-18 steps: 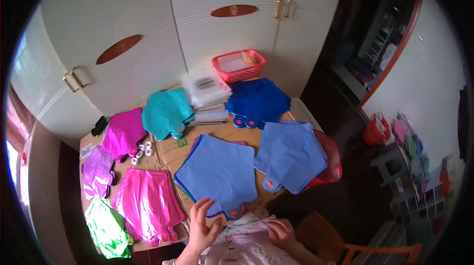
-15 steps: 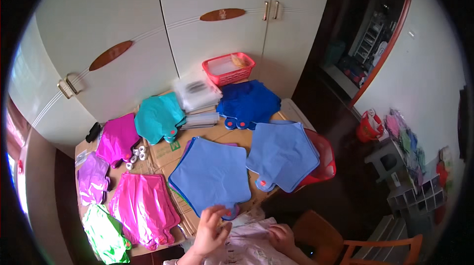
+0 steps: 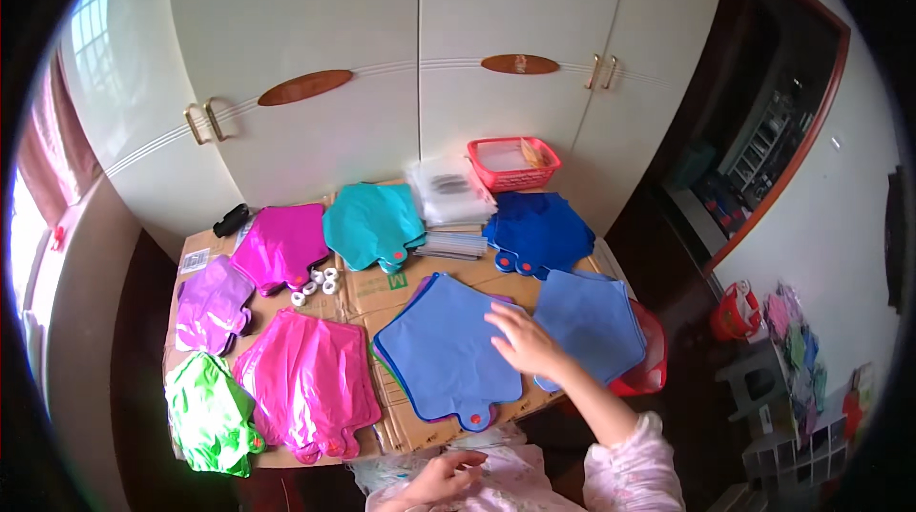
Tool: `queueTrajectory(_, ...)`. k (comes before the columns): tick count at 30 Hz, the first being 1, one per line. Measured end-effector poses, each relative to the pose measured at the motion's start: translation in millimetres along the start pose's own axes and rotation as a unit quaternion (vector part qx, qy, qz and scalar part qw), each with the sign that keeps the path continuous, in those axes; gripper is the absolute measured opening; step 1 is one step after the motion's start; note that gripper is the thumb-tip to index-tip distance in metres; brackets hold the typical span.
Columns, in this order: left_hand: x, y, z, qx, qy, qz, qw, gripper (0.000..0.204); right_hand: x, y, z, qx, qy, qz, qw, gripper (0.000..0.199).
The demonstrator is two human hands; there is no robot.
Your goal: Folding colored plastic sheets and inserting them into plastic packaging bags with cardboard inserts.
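Flat, shiny, five-sided foil pieces with rounded tabs lie in piles by colour. My right hand [image 3: 525, 340] reaches over the right edge of the middle light-blue pile [image 3: 439, 345], its fingers stretched out and slightly apart, with nothing seen in them. Whether it touches the top piece I cannot tell. Under that pile show edges of dark blue, green and purple. A second light-blue pile [image 3: 593, 326] lies just right of this hand, partly behind my forearm. Low in front of my body, my left hand [image 3: 441, 480] rests with fingers loosely bent and apart, seemingly holding nothing.
Cardboard [image 3: 420, 431] covers the table. Pink [image 3: 305, 378], green [image 3: 210, 412], lilac [image 3: 212, 302], magenta [image 3: 283, 247], teal [image 3: 372, 224] and dark-blue [image 3: 542, 229] piles surround the middle. Small white rolls [image 3: 329, 281], clear bags [image 3: 448, 189] and a red basket [image 3: 515, 167] sit farther back.
My left hand has drawn back from the middle pile's front tab toward my body. My right hand has come up from my lap over the pile. The view has shifted left.
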State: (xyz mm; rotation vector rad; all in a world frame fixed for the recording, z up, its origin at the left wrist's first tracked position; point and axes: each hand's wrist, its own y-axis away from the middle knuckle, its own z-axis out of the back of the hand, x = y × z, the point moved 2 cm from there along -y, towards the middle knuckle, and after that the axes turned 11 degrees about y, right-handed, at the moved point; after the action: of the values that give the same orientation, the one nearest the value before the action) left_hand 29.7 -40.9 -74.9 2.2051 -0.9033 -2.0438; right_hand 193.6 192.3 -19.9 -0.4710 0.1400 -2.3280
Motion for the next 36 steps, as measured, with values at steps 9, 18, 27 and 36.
queueTrajectory(9, 40, -22, 3, 0.043, 0.222, 0.075, 0.971, 0.033, 30, 8, 31, -0.214, 0.045, -0.024, 0.975, 0.048)
queueTrajectory(18, 50, -56, -11, 0.1, 0.233, 0.167, 0.953, 0.025, 83, 360, -73, -0.182, 0.054, -0.44, 0.878, 0.022)
queueTrajectory(27, 34, -91, -24, 0.166, 0.024, 0.087, 0.982, 0.02, 160, 638, -136, -0.072, 0.085, -0.845, 0.523, 0.025)
queueTrajectory(36, 56, -91, -9, 0.086, 0.019, 0.125, 0.988, 0.025, 235, 735, -316, -0.106, 0.039, -0.965, 0.237, 0.028)
